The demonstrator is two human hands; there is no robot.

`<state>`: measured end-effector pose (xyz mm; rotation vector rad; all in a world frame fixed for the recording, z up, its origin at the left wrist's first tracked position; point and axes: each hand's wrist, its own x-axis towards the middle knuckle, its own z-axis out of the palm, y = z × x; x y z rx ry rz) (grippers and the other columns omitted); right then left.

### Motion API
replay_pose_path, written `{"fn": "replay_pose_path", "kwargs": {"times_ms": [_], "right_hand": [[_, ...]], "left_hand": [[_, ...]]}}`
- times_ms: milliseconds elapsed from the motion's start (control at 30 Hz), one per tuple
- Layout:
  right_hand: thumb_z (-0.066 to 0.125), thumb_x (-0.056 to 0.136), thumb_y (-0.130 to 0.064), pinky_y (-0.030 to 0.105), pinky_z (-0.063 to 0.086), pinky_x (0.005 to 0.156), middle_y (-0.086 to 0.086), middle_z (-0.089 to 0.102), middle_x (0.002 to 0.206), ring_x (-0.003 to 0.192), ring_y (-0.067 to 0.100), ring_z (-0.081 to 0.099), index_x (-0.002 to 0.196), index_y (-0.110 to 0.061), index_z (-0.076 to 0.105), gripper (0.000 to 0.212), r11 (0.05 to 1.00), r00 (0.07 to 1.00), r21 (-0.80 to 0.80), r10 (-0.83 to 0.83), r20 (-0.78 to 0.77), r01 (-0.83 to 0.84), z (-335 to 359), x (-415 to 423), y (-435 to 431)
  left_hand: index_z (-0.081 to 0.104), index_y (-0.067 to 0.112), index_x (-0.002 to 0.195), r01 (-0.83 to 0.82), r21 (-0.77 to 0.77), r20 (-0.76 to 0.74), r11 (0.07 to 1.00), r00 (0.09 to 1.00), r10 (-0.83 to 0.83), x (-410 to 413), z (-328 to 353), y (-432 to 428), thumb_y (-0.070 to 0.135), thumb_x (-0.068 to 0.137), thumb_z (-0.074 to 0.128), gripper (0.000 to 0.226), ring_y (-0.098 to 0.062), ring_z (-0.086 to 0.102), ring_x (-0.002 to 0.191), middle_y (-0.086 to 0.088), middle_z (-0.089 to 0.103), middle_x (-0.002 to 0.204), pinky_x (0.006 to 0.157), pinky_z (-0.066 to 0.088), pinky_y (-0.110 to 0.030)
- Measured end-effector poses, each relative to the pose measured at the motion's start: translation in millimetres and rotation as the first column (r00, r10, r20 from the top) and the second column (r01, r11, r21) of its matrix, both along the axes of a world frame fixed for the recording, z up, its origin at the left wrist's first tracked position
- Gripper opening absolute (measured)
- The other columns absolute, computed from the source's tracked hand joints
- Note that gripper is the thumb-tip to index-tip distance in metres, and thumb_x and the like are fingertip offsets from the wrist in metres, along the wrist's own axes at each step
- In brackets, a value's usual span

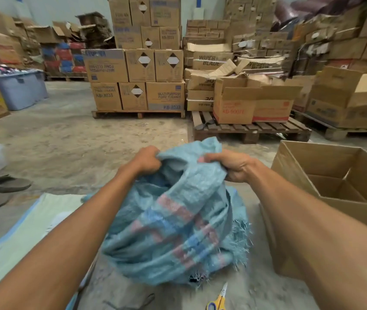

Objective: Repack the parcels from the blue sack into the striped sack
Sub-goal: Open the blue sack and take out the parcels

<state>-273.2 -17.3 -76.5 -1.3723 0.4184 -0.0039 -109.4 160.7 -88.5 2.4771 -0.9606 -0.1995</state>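
Observation:
A blue woven sack (173, 224) with red and blue bands stands bulging on the concrete floor in front of me. My left hand (148, 159) grips the left side of its bunched mouth. My right hand (229, 165) grips the right side of the mouth. The opening between my hands is dark and its contents are hidden. A pale green sack with a blue edge stripe (21, 238) lies flat on the floor to the left, partly under my left forearm. The blue sack's lower edge is frayed.
An open cardboard box (334, 182) stands at the right. Yellow-handled scissors (219, 298) lie on the floor below the sack. Sandals (3, 189) lie at the left. Pallets stacked with cartons (137, 63) fill the back, and a blue plastic tub (19, 90) stands far left.

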Motion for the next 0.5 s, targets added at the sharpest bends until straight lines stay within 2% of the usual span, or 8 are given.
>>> {"fn": "replay_pose_path", "kwargs": {"times_ms": [33, 100, 167, 200, 267, 333, 433, 500], "right_hand": [[0.077, 0.079, -0.001, 0.047, 0.060, 0.086, 0.018, 0.068, 0.116, 0.096, 0.028, 0.070, 0.119, -0.003, 0.056, 0.045, 0.978, 0.991, -0.201, 0.030, -0.129, -0.056, -3, -2, -3], [0.091, 0.065, -0.016, 0.052, 0.056, 0.092, 0.014, 0.056, 0.126, 0.110, 0.034, 0.061, 0.125, -0.016, 0.041, 0.078, 0.733, 0.905, -0.655, -0.136, -0.404, -0.182, -19, 0, -11], [0.089, 0.066, -0.034, 0.047, 0.055, 0.089, 0.013, 0.053, 0.121, 0.110, 0.036, 0.058, 0.124, -0.012, 0.042, 0.078, 0.345, 0.772, -0.920, -0.528, -0.354, -0.186, -39, 2, -20], [0.083, 0.073, -0.030, 0.044, 0.057, 0.083, 0.014, 0.059, 0.115, 0.103, 0.035, 0.062, 0.120, -0.006, 0.051, 0.062, 0.290, 0.730, -0.954, -0.634, -0.256, -0.083, -46, 1, -23], [0.067, 0.084, -0.017, 0.046, 0.060, 0.079, 0.016, 0.069, 0.105, 0.093, 0.035, 0.070, 0.107, 0.000, 0.065, 0.029, 0.585, 0.692, -0.795, -0.641, -0.332, 0.160, -56, -5, -25], [0.054, 0.095, -0.023, 0.053, 0.054, 0.091, 0.016, 0.068, 0.108, 0.105, 0.037, 0.067, 0.100, -0.001, 0.065, 0.024, 0.910, 0.813, -0.406, -0.299, -0.500, 0.085, -58, -11, -20], [0.040, 0.098, -0.055, 0.058, 0.044, 0.104, 0.019, 0.062, 0.124, 0.119, 0.035, 0.057, 0.110, 0.000, 0.062, 0.060, 0.988, 0.967, 0.157, 0.055, -0.247, -0.016, -59, -22, -12], [0.057, 0.083, -0.071, 0.059, 0.051, 0.094, 0.021, 0.062, 0.133, 0.123, 0.041, 0.058, 0.128, -0.003, 0.061, 0.082, 0.946, 0.987, 0.311, 0.127, -0.101, -0.090, -58, -21, -6]], "left_hand": [[0.062, 0.004, 0.079, -0.078, -0.092, -0.058, 0.993, 0.996, 0.072, 1, -2, 1, -0.001, 0.080, 0.047, 0.015, -0.033, 0.065, 0.083, -0.022, 0.068, 0.089, 0.068, 0.051, -0.036], [0.059, 0.003, 0.075, -0.191, -0.190, -0.264, 0.963, 0.955, 0.137, -2, -2, 0, -0.001, 0.086, 0.041, 0.021, -0.024, 0.060, 0.060, -0.016, 0.064, 0.071, 0.048, 0.045, -0.023], [0.056, 0.007, 0.062, -0.222, -0.118, -0.401, 0.968, 0.902, 0.158, -4, 0, 0, 0.003, 0.095, 0.037, 0.038, -0.012, 0.049, 0.035, -0.004, 0.056, 0.045, 0.034, 0.035, -0.014], [0.055, 0.010, 0.054, -0.207, -0.085, -0.465, 0.975, 0.873, 0.145, -4, 2, 0, 0.005, 0.098, 0.038, 0.048, -0.009, 0.044, 0.029, 0.000, 0.051, 0.037, 0.034, 0.034, -0.014], [0.058, 0.010, 0.055, -0.178, -0.012, -0.525, 0.984, 0.839, 0.145, -7, 9, 5, 0.017, 0.101, 0.042, 0.049, -0.009, 0.048, 0.030, 0.001, 0.054, 0.037, 0.038, 0.041, -0.017], [0.062, 0.007, 0.071, -0.119, 0.135, -0.513, 0.984, 0.841, 0.172, -4, 14, 10, 0.031, 0.101, 0.044, 0.043, -0.014, 0.059, 0.040, -0.005, 0.063, 0.049, 0.044, 0.049, -0.020], [0.061, 0.007, 0.078, -0.208, 0.119, -0.475, 0.971, 0.847, 0.239, 3, 16, 14, 0.032, 0.098, 0.044, 0.036, -0.016, 0.060, 0.043, -0.007, 0.063, 0.061, 0.043, 0.049, -0.023], [0.061, 0.010, 0.079, -0.242, 0.004, -0.481, 0.970, 0.850, 0.214, 7, 14, 14, 0.033, 0.097, 0.043, 0.035, -0.018, 0.059, 0.055, -0.006, 0.065, 0.063, 0.051, 0.050, -0.028]]}}
